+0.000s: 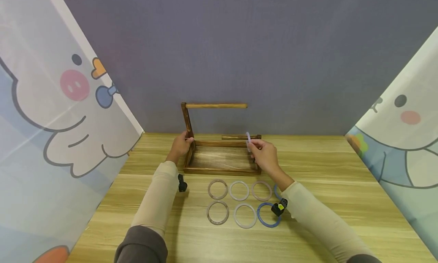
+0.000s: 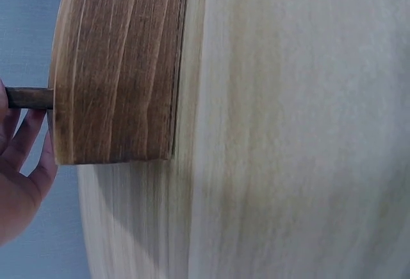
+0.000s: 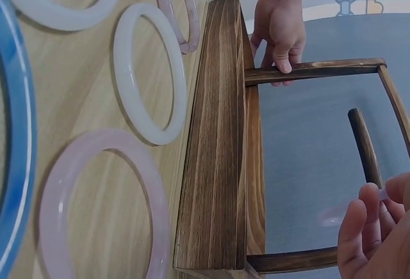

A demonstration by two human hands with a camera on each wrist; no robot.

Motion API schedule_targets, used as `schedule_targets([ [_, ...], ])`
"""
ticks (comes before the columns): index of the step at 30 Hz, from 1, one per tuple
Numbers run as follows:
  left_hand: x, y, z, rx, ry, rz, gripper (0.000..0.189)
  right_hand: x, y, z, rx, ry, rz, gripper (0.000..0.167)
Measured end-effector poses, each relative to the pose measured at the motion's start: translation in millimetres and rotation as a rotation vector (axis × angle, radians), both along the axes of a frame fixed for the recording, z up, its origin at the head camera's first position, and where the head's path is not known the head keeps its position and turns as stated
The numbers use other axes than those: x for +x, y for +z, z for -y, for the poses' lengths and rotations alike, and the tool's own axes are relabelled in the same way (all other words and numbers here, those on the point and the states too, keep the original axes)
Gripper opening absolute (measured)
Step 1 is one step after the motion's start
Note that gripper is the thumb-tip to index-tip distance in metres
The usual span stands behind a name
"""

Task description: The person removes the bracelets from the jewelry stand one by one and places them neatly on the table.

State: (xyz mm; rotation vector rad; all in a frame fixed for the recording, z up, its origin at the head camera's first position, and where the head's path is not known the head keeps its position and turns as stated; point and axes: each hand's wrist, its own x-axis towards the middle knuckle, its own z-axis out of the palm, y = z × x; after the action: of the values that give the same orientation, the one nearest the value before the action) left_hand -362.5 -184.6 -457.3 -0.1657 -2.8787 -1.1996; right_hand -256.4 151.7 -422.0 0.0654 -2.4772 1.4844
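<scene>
A dark brown wooden rack has a tray base, a tall left post with an upper rod, and a lower rod on the right. My left hand grips the left post just above the base; the left wrist view shows its fingers curled at that post. Between thumb and fingers, my right hand pinches a pale lavender bangle upright at the lower rod. The rod shows on both sides of it in the head view. My right fingers hide part of the bangle.
In front of the rack, bangles lie in two rows: brownish, white, pinkish and blue. My right forearm partly covers another blue one. A grey wall stands behind the wooden table.
</scene>
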Motion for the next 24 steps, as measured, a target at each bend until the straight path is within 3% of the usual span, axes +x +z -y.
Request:
schedule_targets([
  [24,-0.5,-1.5,2.0,0.019,-0.027,-0.009,0.035,-1.6,2.7,10.4,-0.099,0.008,0.007,0.023],
])
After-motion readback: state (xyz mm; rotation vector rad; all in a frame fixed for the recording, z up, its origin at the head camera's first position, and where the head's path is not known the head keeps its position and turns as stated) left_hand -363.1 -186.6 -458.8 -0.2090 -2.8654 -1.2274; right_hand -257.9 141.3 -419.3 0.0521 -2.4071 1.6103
